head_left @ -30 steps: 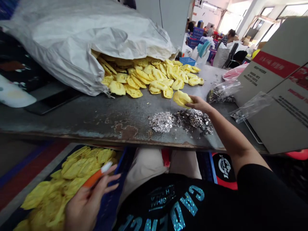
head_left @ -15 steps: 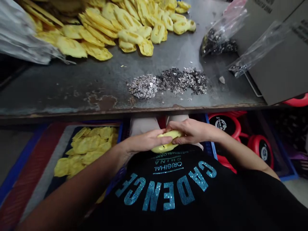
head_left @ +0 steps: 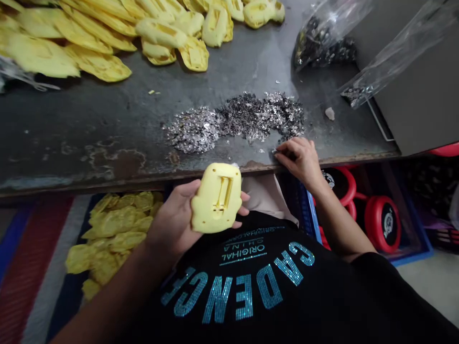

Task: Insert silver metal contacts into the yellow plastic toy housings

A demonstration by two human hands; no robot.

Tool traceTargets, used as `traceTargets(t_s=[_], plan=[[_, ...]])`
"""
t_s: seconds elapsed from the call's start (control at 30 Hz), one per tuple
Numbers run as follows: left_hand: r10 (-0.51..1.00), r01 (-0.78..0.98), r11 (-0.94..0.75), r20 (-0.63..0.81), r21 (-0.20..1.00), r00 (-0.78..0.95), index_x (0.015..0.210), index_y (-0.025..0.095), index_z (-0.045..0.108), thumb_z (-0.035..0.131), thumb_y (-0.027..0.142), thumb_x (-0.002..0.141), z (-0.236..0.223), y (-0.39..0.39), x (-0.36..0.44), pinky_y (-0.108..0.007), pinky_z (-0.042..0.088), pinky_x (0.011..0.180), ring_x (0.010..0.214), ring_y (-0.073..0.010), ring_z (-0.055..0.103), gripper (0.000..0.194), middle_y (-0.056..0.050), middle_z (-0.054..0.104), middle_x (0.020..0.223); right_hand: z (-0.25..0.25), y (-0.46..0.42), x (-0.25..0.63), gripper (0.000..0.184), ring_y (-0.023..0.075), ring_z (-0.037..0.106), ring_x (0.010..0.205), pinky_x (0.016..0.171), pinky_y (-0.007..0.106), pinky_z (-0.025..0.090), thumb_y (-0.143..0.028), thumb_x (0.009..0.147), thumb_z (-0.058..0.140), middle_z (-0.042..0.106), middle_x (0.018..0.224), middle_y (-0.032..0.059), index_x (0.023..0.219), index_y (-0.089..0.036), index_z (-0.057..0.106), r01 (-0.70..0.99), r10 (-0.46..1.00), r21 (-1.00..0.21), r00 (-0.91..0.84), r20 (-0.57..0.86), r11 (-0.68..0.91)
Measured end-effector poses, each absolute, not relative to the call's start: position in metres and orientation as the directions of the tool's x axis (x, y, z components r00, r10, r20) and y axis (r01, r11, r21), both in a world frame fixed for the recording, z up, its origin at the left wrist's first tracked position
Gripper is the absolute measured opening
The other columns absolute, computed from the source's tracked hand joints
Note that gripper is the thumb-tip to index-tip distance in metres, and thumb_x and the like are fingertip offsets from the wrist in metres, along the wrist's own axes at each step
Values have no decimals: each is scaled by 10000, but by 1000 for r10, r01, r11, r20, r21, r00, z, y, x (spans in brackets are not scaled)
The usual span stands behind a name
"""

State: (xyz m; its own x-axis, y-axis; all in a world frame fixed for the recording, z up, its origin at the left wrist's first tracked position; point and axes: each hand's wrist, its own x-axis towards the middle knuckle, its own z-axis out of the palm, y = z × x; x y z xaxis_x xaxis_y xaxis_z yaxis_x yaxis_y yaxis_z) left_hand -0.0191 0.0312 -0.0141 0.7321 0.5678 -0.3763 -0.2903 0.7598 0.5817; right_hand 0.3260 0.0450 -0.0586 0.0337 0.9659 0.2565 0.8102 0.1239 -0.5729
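Left hand (head_left: 175,220) holds yellow plastic piece (head_left: 217,198) against open palm, fingers behind it, slotted back facing up in view; right hand (head_left: 297,160) loosely curled, seemingly empty, at bench (head_left: 89,119) edge beside silver flakes (head_left: 233,122)

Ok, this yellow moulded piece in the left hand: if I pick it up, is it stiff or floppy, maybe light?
The yellow moulded piece looks stiff, since it keeps its shape on the left hand without sagging. It is probably light, as the fingers hardly curl around it. Being flat, it should not roll.
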Motion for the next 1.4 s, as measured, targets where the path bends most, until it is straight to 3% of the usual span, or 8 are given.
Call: traceTargets(t_s=[0.1, 0.27, 0.4, 0.53, 0.77, 0.93, 1.4], plan=[[574, -346, 772, -349, 534, 741, 1477, 165, 843, 648, 556, 1143, -15, 32, -15, -590, 762, 979, 1224, -441, 877, 550, -230, 852, 1432, -58, 53, 316, 98, 312, 687, 1108, 995, 449, 406, -345, 1056, 769, 823, 1083, 80, 1024, -261, 808, 884, 969, -451, -5, 247, 120], [561, -383, 793, -325, 473, 761, 1498, 190, 836, 652, 678, 1139, -23, 35, -6, -516, 782, 926, 1248, -435, 872, 633, -202, 863, 1421, -56, 45, 320, 119, 273, 711, 994, 927, 431, 450, -324, 1105, 747, 804, 962, 38, 1048, -279, 841, 871, 937, -421, -112, 332, 254], [485, -384, 855, -277, 349, 829, 1464, 178, 845, 666, 716, 1125, -30, 38, 3, -460, 781, 914, 1256, -405, 874, 661, -171, 882, 1385, -37, 29, 309, 80, 215, 769, 913, 868, 400, 498, -258, 1106, 789, 849, 975, -10, 1132, -307, 846, 778, 879, -493, -153, 452, 389], [442, -369, 889, -293, 271, 848, 1420, 207, 859, 753, 674, 1087, -32, 39, 9, -422, 772, 935, 1259, -381, 876, 583, -143, 892, 1369, -11, 24, 287, 127, 188, 810, 893, 827, 358, 598, -218, 1073, 844, 882, 1046, -1, 1178, -286, 820, 576, 815, -594, -262, 516, 562], [421, -355, 899, -282, 256, 862, 1429, 171, 827, 746, 683, 1081, -30, 36, 15, -412, 766, 875, 1191, -384, 894, 625, -173, 890, 1357, 0, 34, 276, 173, 197, 810, 961, 860, 373, 646, -210, 1096, 805, 864, 1125, 27, 1254, -275, 778, 556, 738, -495, -404, 541, 668], [402, -340, 909, -294, 242, 867, 1416, 109, 789, 643, 650, 1136, -27, 32, 16, -412, 746, 902, 1116, -369, 905, 626, -220, 891, 1302, 4, 35, 278, 229, 201, 810, 960, 877, 397, 650, -161, 1101, 781, 857, 1148, 28, 1298, -275, 753, 551, 686, -426, -456, 567, 718], [404, -346, 905, -245, 247, 881, 1416, 150, 764, 595, 631, 1171, -20, 26, 28, -409, 715, 996, 1073, -314, 907, 566, -138, 903, 1237, 10, 19, 282, 195, 213, 740, 991, 848, 388, 610, -169, 1133, 705, 831, 1148, 60, 1315, -238, 715, 628, 655, -259, -552, 515, 734]])
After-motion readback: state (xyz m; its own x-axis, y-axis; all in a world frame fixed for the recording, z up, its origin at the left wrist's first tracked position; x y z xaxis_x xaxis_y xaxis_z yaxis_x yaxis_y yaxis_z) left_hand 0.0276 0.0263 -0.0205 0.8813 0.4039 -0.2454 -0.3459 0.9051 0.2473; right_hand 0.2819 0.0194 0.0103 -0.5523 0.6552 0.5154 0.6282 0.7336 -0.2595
